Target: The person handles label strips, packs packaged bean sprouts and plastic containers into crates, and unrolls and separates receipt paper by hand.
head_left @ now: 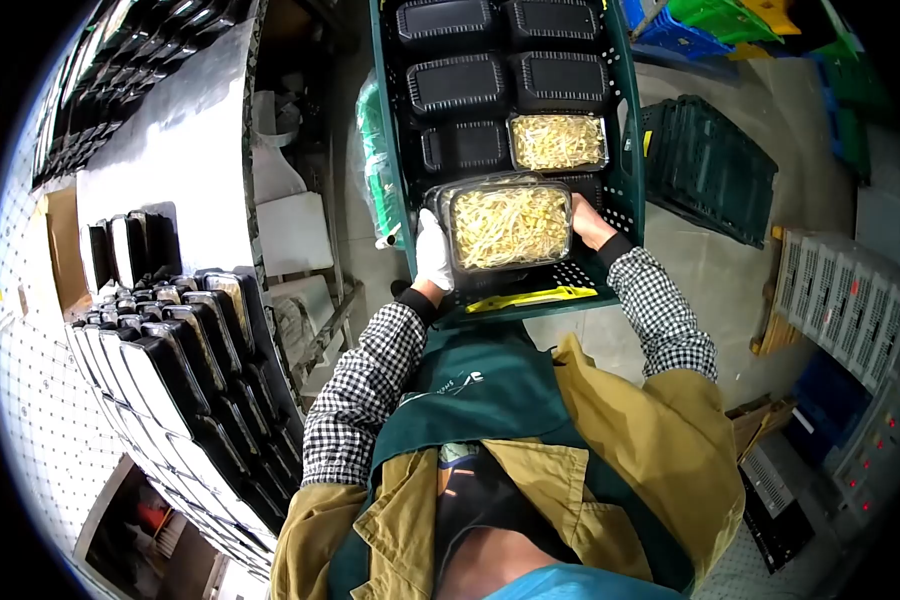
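Between my two hands is a clear-lidded black tray of bean sprouts [510, 228], held over the near end of a dark green crate [630, 200]. My left hand [433, 252], in a white glove, grips the tray's left side. The bare right hand [590, 222] closes on its right edge, with some fingers hidden. Another plastic rim shows just behind this tray; whether it is a second tray under it, I cannot tell. Inside the crate, a tray of bean sprouts [558, 142] lies face up, beside and below several black trays [457, 83] lying bottom up.
On the left, many packed black trays [185, 350] stand on edge in rows beside a white worktop [170, 140]. To the right are a folded dark green crate [712, 165] and a grey crate stack [840, 300] on the floor. A yellow handle [530, 298] crosses the crate's near end.
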Tool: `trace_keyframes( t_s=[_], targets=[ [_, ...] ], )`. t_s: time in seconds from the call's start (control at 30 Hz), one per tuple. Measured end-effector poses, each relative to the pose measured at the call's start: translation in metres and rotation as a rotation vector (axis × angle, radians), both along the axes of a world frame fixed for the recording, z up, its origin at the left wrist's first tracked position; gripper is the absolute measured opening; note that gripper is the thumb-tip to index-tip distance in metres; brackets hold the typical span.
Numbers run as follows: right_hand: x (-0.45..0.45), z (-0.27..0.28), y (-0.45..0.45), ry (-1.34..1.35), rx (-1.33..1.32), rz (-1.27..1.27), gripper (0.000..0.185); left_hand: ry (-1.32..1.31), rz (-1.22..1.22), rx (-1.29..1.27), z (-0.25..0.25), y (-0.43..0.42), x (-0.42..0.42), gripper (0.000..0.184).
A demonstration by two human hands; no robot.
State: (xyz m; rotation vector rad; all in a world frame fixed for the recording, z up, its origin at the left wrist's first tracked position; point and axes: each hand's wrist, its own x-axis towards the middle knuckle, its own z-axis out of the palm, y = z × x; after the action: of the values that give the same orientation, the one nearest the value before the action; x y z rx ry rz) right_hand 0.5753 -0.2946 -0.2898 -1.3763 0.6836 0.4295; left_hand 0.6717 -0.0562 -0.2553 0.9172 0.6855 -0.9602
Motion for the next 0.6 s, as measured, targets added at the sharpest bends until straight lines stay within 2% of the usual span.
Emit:
trace_keyframes(
  t_s=[0.03,0.13,0.17,0.2,0.3,0.33,0.37,0.4,0.47,0.5,0.53,0.57,0.6],
  targets=[
    [-0.003,-0.001,-0.002,0.023,-0.008,0.003,0.028,-0.098,-0.028,0.114,0.0,0.0,-0.002,0.059],
    [-0.008,-0.005,0.002,0.025,0.034,-0.037,0.028,-0.402,-0.144,0.249,-0.001,0.005,-0.005,0.03],
    [-0.008,-0.004,0.005,0.032,0.028,-0.051,0.028,-0.308,-0.119,0.27,-0.001,0.005,-0.006,0.029],
    [-0.006,-0.002,0.008,0.037,0.023,-0.062,0.029,-0.355,0.031,0.214,-0.021,0.005,-0.01,0.029],
    [-0.01,-0.005,0.004,0.059,0.047,-0.058,0.031,-0.33,0.016,0.147,-0.042,0.011,-0.016,0.027],
    [-0.012,-0.008,0.008,0.055,0.027,-0.156,0.026,-0.559,0.003,0.262,-0.04,0.005,-0.015,0.025],
    [-0.016,-0.011,0.008,0.043,0.064,-0.204,0.025,-0.489,-0.004,0.293,-0.037,0.005,-0.02,0.025],
    [-0.02,-0.005,0.005,0.011,0.019,-0.14,0.026,-0.615,-0.105,0.404,-0.061,0.012,-0.028,0.026],
    [-0.017,0.025,0.005,-0.035,-0.031,-0.005,0.034,-0.699,-0.151,0.542,-0.048,0.02,-0.035,0.028],
    [-0.039,-0.007,-0.005,-0.123,-0.099,-0.083,0.04,-0.613,-0.194,0.402,-0.051,0.028,-0.036,0.028],
    [-0.056,-0.035,-0.036,-0.138,-0.296,0.075,0.044,-0.824,-0.395,0.592,-0.036,0.029,-0.036,0.028],
    [-0.059,-0.022,-0.048,-0.304,-0.494,0.169,0.044,-1.023,-0.593,0.816,-0.016,0.027,-0.034,0.028],
    [-0.033,0.046,-0.039,-0.214,-0.398,0.105,0.044,-1.025,-0.471,0.823,-0.007,0.02,-0.033,0.018]
  ],
)
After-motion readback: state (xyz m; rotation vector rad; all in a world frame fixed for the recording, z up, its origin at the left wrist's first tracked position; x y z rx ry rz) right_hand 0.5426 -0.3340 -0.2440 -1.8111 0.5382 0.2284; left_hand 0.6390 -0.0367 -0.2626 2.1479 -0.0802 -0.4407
